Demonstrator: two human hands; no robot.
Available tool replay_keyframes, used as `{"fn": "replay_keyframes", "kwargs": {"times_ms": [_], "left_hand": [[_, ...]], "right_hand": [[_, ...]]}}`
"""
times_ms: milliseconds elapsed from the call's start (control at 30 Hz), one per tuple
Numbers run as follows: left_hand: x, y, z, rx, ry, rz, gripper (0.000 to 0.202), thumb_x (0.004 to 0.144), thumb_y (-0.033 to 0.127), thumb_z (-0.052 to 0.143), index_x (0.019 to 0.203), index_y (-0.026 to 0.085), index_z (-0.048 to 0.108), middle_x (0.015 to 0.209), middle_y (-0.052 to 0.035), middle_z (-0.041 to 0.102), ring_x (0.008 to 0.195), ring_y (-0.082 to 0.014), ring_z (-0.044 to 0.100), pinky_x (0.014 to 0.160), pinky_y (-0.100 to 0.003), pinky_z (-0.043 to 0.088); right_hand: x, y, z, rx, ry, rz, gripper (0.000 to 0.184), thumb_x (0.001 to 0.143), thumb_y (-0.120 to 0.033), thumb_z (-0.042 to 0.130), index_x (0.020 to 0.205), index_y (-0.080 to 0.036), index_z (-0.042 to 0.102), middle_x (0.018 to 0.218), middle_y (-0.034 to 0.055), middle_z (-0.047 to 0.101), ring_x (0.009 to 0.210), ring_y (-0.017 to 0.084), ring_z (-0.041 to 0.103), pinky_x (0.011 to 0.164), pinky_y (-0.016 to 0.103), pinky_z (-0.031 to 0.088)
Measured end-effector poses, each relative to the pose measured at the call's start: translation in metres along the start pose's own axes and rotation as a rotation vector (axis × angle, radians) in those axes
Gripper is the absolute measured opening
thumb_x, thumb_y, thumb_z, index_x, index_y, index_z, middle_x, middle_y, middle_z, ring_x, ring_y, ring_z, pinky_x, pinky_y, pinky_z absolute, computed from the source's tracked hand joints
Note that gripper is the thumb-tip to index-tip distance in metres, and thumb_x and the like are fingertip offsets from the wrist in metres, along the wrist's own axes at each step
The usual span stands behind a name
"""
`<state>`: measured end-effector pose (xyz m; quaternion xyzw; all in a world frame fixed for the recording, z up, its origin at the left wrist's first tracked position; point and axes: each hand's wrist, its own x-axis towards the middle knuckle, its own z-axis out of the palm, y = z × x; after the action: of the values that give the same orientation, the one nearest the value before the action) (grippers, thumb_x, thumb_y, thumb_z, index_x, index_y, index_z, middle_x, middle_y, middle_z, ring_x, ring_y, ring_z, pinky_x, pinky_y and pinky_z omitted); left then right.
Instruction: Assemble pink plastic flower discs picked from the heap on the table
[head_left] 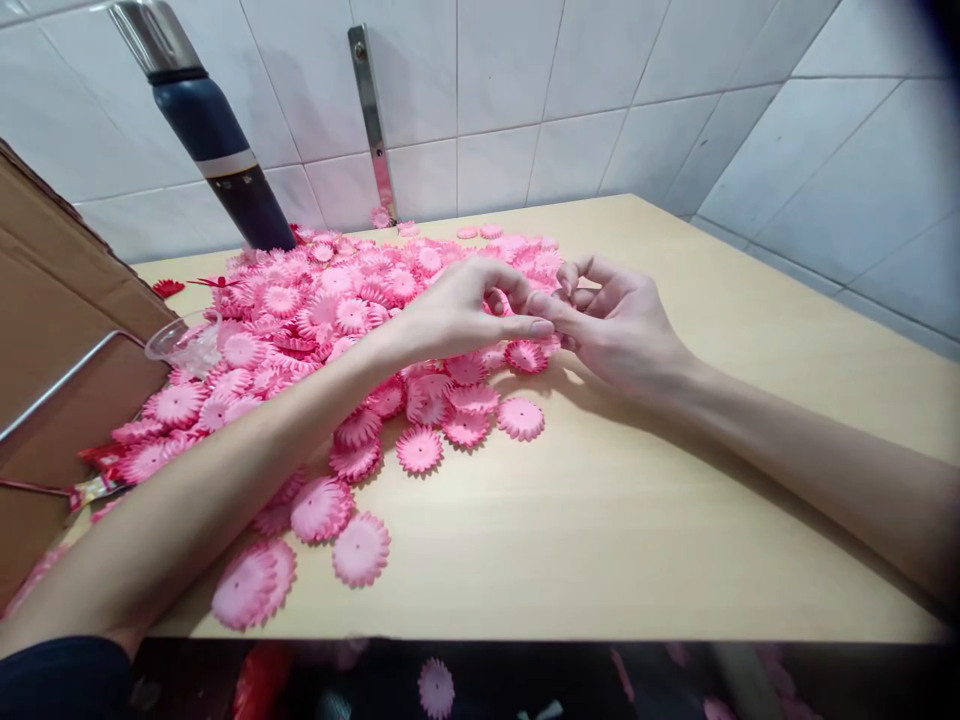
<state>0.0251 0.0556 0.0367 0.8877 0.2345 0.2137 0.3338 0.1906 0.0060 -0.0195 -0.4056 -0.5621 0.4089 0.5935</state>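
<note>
A big heap of pink paper flower discs (pixel 337 310) covers the left half of the pale wooden table (pixel 637 520). My left hand (pixel 465 315) reaches over the heap, thumb and fingers pinched together. My right hand (pixel 615 320) meets it at the heap's right edge, fingers curled inward. The fingertips of both hands touch. What they hold between them is too small to make out. Single pink discs (pixel 520 418) lie loose just below the hands.
A dark blue flask (pixel 217 150) with a metal top stands at the back left. A clear plastic cup (pixel 187 340) lies beside a brown cardboard box (pixel 52 330). White tiled walls close off the back and right. A pink disc (pixel 436 688) lies below the table's front edge.
</note>
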Motion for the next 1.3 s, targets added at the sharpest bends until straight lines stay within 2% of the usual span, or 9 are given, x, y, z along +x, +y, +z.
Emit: {"fn": "replay_keyframes", "kwargs": {"times_ms": [133,333,400,467,567,767,900,1133,1300], "left_hand": [[0.002,0.001,-0.001,-0.006,0.034,-0.046,0.012,0.078,0.022,0.066,0.073,0.012,0.06,0.071,-0.001,0.057,0.062,-0.0097,0.049,0.059,-0.025,0.037],[0.007,-0.02,-0.011,0.062,0.506,-0.17,0.014,0.082,0.023,0.06,0.075,0.012,0.056,0.076,-0.0037,0.058,0.07,-0.012,0.052,0.067,-0.027,0.042],[0.007,-0.025,-0.015,0.136,0.579,-0.189,0.013,0.079,0.022,0.063,0.083,0.011,0.058,0.084,-0.0067,0.06,0.075,-0.0137,0.054,0.07,-0.029,0.044],[0.006,-0.027,-0.016,0.211,0.609,-0.189,0.027,0.074,0.021,0.066,0.097,0.01,0.058,0.094,-0.0093,0.061,0.081,-0.0158,0.054,0.072,-0.03,0.045],[0.006,-0.023,-0.014,0.229,0.551,-0.14,0.035,0.072,0.021,0.068,0.104,0.01,0.058,0.097,-0.0095,0.061,0.083,-0.0166,0.055,0.071,-0.03,0.045],[0.006,-0.014,-0.007,0.082,0.262,-0.031,0.02,0.079,0.033,0.064,0.082,0.013,0.062,0.084,-0.0051,0.063,0.072,-0.0121,0.054,0.063,-0.026,0.043],[0.004,-0.011,-0.007,0.062,0.167,-0.034,0.024,0.079,0.036,0.066,0.077,0.013,0.063,0.08,-0.0037,0.064,0.068,-0.0105,0.053,0.062,-0.025,0.041],[0.004,-0.014,-0.009,0.084,0.102,-0.008,0.028,0.078,0.041,0.066,0.081,0.013,0.065,0.079,-0.0034,0.065,0.069,-0.0114,0.055,0.063,-0.025,0.041],[0.003,-0.01,-0.007,0.075,0.115,-0.035,0.026,0.079,0.039,0.065,0.08,0.013,0.064,0.08,-0.0038,0.065,0.071,-0.0118,0.056,0.064,-0.025,0.041]], "right_hand": [[0.002,0.003,-0.002,-0.018,0.047,-0.007,0.035,0.073,-0.044,0.073,0.07,-0.02,0.048,0.056,-0.0033,0.048,0.048,0.008,0.046,0.044,0.023,0.038],[0.003,0.004,-0.004,-0.04,0.102,-0.036,0.032,0.069,-0.035,0.078,0.066,-0.02,0.05,0.055,-0.003,0.049,0.046,0.008,0.044,0.044,0.024,0.039],[0.004,0.006,-0.005,-0.032,0.073,-0.045,0.029,0.069,-0.033,0.078,0.066,-0.02,0.052,0.058,-0.002,0.053,0.05,0.009,0.049,0.046,0.025,0.043],[0.004,0.007,-0.006,-0.028,0.036,-0.04,0.027,0.068,-0.031,0.079,0.067,-0.018,0.055,0.063,-0.0012,0.057,0.055,0.01,0.055,0.05,0.025,0.047],[0.005,0.007,-0.007,-0.028,-0.014,0.006,0.024,0.065,-0.028,0.081,0.072,-0.017,0.06,0.072,0.0007,0.064,0.065,0.013,0.061,0.059,0.026,0.053],[0.005,0.006,-0.007,0.015,-0.01,0.046,0.018,0.067,-0.024,0.078,0.079,-0.015,0.067,0.079,0.003,0.068,0.067,0.012,0.063,0.062,0.024,0.055],[0.006,0.007,-0.008,0.092,0.002,0.082,0.031,0.063,-0.024,0.082,0.086,-0.017,0.062,0.077,0.0018,0.07,0.068,0.014,0.066,0.064,0.026,0.056],[0.006,0.003,-0.007,0.063,0.015,0.109,0.039,0.066,-0.037,0.079,0.095,-0.018,0.063,0.078,0.0043,0.071,0.07,0.016,0.067,0.06,0.027,0.056],[0.007,0.003,-0.007,0.064,0.029,0.102,0.038,0.062,-0.036,0.082,0.087,-0.018,0.058,0.068,0.0014,0.069,0.063,0.014,0.064,0.055,0.024,0.053]]}}
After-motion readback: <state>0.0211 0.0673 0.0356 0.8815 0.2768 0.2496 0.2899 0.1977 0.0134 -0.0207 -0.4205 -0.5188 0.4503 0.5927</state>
